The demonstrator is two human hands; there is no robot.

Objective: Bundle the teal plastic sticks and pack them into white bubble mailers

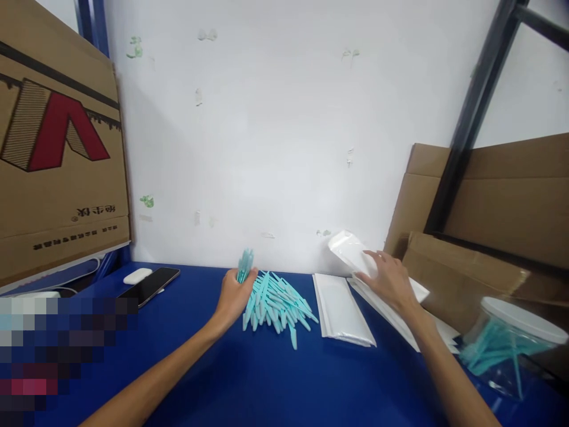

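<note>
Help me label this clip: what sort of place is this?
Likely a packing or storage workspace: teal sticks heaped on a blue table beside white pouches, with a printed carton at left.

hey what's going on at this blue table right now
The person's left hand holds a bunch of slim turquoise sticks beside a pile of similar ones on the blue table. The right hand holds a glossy white pouch at a tilt above more white packets. Another white stack lies nearer the pile.

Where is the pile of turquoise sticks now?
In the head view, the turquoise pile lies near the middle, on the blue table, between the left hand and the white packets.
</note>
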